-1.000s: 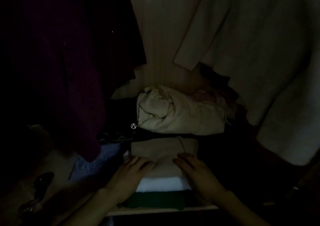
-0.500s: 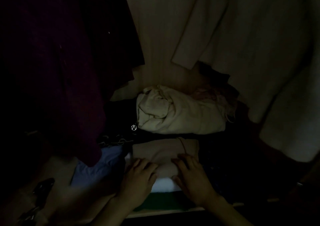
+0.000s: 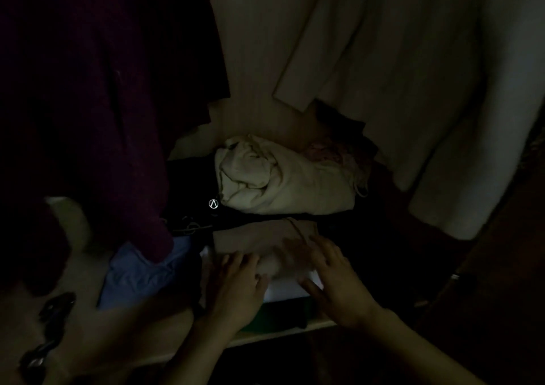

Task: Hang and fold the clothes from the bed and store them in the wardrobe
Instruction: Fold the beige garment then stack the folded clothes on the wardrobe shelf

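A dim home wardrobe: hanging garments [image 3: 413, 60] above a shelf [image 3: 265, 339] of folded clothes [image 3: 259, 237].

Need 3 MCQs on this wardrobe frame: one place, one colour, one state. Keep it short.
1. Where does the cream bundle lie?
A behind the folded stack
B left of the blue garment
C under the hands

2. Colour of the garment left of the stack?
A red
B blue
C yellow

3. How do the hands lie?
A both flat on the folded beige garment
B both gripping hangers
C one hanging idle

Answers: 1 A, it sits deeper on the shelf; 2 B, plainly blue; 3 A, left hand and right hand rest with straight fingers on it.
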Demonstrator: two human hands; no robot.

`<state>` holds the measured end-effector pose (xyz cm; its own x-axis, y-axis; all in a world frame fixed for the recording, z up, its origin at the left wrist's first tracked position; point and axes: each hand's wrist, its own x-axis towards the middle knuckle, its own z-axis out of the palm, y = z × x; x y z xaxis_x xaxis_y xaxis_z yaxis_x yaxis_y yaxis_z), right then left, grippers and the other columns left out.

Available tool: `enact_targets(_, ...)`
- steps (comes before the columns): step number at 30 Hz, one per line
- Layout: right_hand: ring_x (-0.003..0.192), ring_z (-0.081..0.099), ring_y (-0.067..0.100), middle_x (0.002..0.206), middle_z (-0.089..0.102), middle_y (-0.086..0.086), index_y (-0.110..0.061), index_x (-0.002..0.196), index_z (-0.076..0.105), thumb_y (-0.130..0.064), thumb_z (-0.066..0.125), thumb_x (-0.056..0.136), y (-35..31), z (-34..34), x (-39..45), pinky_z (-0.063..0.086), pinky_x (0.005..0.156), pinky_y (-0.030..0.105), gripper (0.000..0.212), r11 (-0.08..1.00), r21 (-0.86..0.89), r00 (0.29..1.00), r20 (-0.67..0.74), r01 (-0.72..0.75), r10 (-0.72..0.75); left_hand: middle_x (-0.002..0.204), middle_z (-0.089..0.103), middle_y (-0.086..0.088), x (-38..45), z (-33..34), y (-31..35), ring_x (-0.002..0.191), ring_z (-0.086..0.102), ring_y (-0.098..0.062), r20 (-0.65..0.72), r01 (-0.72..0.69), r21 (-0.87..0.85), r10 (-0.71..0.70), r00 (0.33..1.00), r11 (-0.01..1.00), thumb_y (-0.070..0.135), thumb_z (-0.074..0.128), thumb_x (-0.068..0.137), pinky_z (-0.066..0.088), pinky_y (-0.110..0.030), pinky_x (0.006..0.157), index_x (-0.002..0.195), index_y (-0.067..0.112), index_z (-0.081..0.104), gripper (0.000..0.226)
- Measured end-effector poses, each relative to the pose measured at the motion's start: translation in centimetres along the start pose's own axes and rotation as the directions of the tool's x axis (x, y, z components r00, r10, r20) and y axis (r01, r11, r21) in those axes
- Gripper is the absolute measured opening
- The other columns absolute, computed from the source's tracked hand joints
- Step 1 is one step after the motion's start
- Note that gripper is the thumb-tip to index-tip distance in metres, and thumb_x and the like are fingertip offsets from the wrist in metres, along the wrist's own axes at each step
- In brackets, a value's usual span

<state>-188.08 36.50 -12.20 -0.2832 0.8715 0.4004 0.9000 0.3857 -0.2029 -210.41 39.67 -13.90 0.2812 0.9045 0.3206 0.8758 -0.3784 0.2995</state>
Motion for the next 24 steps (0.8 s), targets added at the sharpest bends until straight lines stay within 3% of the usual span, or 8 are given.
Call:
enact_targets(3, 0.145, 0.017, 0.017, 0.16, 0.019, 0.001, -0.02, 0.155, 0.021, -0.053, 0.044, 0.098, -0.8, -2.2, -0.9, 0.018, 0.114, 0.024, 0.07, 0.999, -0.039, 1.0, -0.012, -0.016, 0.016, 0.13, 0.054, 0.006, -0.8, -2.1, 2.1, 0.122, 0.045, -0.018, -0.036, 0.027, -0.064, -0.029, 0.999, 0.998, 0.051, 0.044, 0.097, 0.02, -0.028, 0.101, 0.122, 0.03, 0.056, 0.034)
enact_targets(5, 0.144, 0.021, 0.018, 0.157, 0.024, 0.003, -0.018, 0.153, 0.029, -0.05, 0.046, 0.098, -1.7, -4.1, -1.7, 0.022, 0.115, 0.026, 0.065, 0.999, -0.035, 0.999, -0.053, 0.009, -0.011, 0.137, 0.051, 0.004, -1.6, -3.5, 3.1, 0.126, 0.043, -0.02, -0.033, 0.028, -0.117, -0.032, 0.999, 0.993, 0.05, 0.044, 0.098, 0.028, -0.033, 0.107, 0.131, 0.029, 0.052, 0.041)
enact_targets(8, 0.144, 0.022, 0.018, 0.156, 0.028, 0.004, -0.016, 0.148, 0.039, -0.044, 0.051, 0.098, -3.0, -6.5, -3.9, 0.021, 0.114, 0.026, 0.058, 1.0, 0.016, 0.993, -0.117, 0.021, -0.019, 0.137, 0.052, 0.003, -3.4, -5.6, 4.6, 0.125, 0.043, -0.021, -0.083, 0.029, -0.13, -0.04, 0.996, 0.991, 0.051, 0.044, 0.097, 0.038, -0.04, 0.104, 0.131, 0.027, 0.053, 0.043)
enact_targets(11, 0.145, 0.017, 0.018, 0.158, 0.023, 0.003, -0.017, 0.148, 0.038, -0.044, 0.05, 0.099, -3.4, -8.7, -7.2, 0.02, 0.116, 0.029, 0.058, 0.999, 0.033, 0.993, -0.115, 0.017, -0.013, 0.136, 0.053, 0.001, -6.2, -7.2, 7.2, 0.123, 0.044, -0.021, -0.087, 0.029, -0.114, -0.039, 0.995, 0.993, 0.05, 0.044, 0.098, 0.038, -0.044, 0.105, 0.133, 0.025, 0.051, 0.043)
enact_targets(16, 0.142, 0.023, 0.021, 0.154, 0.028, 0.005, -0.018, 0.145, 0.041, -0.04, 0.053, 0.098, -3.5, -11.2, -13.4, 0.022, 0.114, 0.031, 0.054, 0.993, 0.103, 0.988, -0.149, 0.064, -0.048, 0.135, 0.053, 0.001, -12.7, -8.5, 13.4, 0.121, 0.046, -0.019, -0.173, 0.034, -0.135, -0.058, 0.983, 0.99, 0.048, 0.049, 0.098, 0.039, -0.035, 0.102, 0.139, 0.022, 0.048, 0.049)
enact_targets(19, 0.14, 0.023, 0.02, 0.153, 0.028, 0.004, -0.019, 0.143, 0.041, -0.041, 0.052, 0.098, -4.4, -11.8, -16.9, 0.025, 0.113, 0.034, 0.051, 0.986, 0.151, 0.988, -0.148, 0.073, -0.051, 0.131, 0.052, 0.002, -17.1, -8.9, 16.5, 0.116, 0.047, -0.017, -0.211, 0.034, -0.078, -0.05, 0.976, 0.996, 0.049, 0.049, 0.097, 0.044, -0.037, 0.095, 0.137, 0.023, 0.048, 0.048)
enact_targets(24, 0.142, 0.02, 0.015, 0.153, 0.024, -0.002, -0.025, 0.145, 0.038, -0.044, 0.049, 0.099, -6.2, -14.1, -22.3, 0.023, 0.117, 0.033, 0.051, 0.959, 0.267, 0.987, -0.155, 0.091, -0.051, 0.135, 0.046, 0.006, -21.5, -11.5, 20.4, 0.124, 0.04, -0.017, -0.195, 0.055, -0.027, -0.059, 0.979, 0.998, 0.05, 0.047, 0.099, 0.039, -0.037, 0.102, 0.142, 0.026, 0.04, 0.05)
